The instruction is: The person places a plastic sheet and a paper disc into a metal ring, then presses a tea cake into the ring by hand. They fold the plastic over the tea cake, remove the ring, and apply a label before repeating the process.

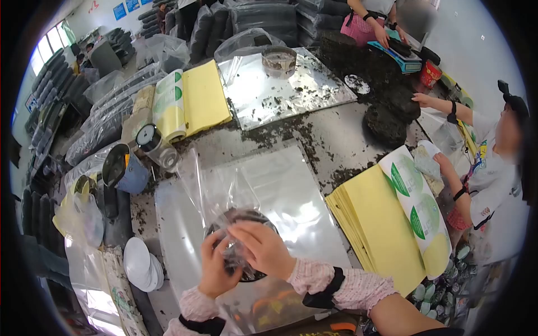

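Observation:
A clear plastic bag (238, 187) stands up from a round, dark cake (263, 218) on a shiny metal sheet (297, 190). My left hand (217, 266) is closed round gathered plastic on the near left side of the cake. From the right, my right hand (260, 246) pinches the same plastic above the cake's middle. Both hands lie close together and hide much of the cake. Part of its dark rim shows behind and below my fingers.
Yellow sheets (375, 224) and printed wrappers (417, 207) lie right. A blue cup (131, 173), a glass jar (162, 151) and white discs (143, 266) stand left. A metal ring (278, 60) sits on the far sheet. A co-worker's hand (428, 101) touches dark cakes (386, 124) at right.

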Motion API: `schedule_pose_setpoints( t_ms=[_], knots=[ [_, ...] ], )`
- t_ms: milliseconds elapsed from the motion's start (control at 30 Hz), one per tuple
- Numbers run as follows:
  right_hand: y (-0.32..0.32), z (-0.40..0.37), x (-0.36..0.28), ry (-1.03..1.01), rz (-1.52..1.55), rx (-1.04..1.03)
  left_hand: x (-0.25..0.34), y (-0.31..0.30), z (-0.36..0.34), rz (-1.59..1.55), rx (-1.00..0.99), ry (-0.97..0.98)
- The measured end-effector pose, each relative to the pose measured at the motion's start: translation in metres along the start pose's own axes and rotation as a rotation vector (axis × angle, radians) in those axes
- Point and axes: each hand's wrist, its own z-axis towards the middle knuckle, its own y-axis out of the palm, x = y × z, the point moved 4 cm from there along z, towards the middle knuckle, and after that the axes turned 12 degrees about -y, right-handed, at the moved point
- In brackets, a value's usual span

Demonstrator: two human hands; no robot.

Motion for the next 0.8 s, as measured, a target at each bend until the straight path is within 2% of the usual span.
schedule_pose_setpoints(
  t_ms=[67,133,233,267,300,333,367,400,467,500,567,600,700,733,800],
  knots=[
    [0.006,-0.003,0.007,-0.058,-0.052,-0.068,-0.004,-0.033,0.015,-0.484,0.095,-0.103],
    [0.012,-0.011,0.005,-0.081,-0.111,-0.138,-0.021,-0.038,0.030,-1.016,0.096,-0.257],
    [0.001,-0.002,0.004,-0.087,0.090,-0.194,0.027,-0.008,0.034,-0.319,0.020,0.010],
    [-0.012,-0.003,0.006,0.017,0.239,-0.271,0.030,-0.002,0.029,-0.137,0.060,0.107],
    [-0.023,-0.008,0.018,0.095,0.290,-0.121,0.031,0.006,0.021,0.047,0.099,0.206],
    [-0.033,-0.016,0.031,0.172,0.337,0.030,0.032,0.006,0.021,-0.068,0.119,0.073],
    [-0.038,-0.024,0.040,0.263,0.384,0.183,0.031,0.006,0.025,-0.065,0.119,0.077],
    [-0.027,-0.006,0.047,0.399,0.611,0.648,0.031,0.007,0.025,-0.066,0.109,0.073],
    [0.002,0.026,0.063,0.465,0.748,0.344,0.027,0.013,0.023,-0.120,0.080,0.027],
    [0.012,0.033,0.067,0.485,0.817,0.191,0.017,0.017,0.018,-0.286,0.137,-0.095],
    [0.005,0.037,0.025,0.199,0.579,-0.130,-0.002,0.027,0.004,-0.612,0.259,-0.337],
    [0.004,0.032,0.003,0.056,0.452,-0.282,0.017,0.016,0.010,-0.473,0.446,-0.217],
    [-0.006,-0.008,-0.026,-0.076,0.047,-0.268,0.030,0.011,0.015,0.131,0.361,-0.021],
    [-0.014,-0.012,-0.025,-0.084,0.033,-0.280,0.022,0.018,0.019,0.101,0.112,0.091],
    [-0.027,-0.009,-0.016,-0.089,0.009,-0.284,0.032,0.020,0.015,0.102,0.017,0.025]
  ],
)
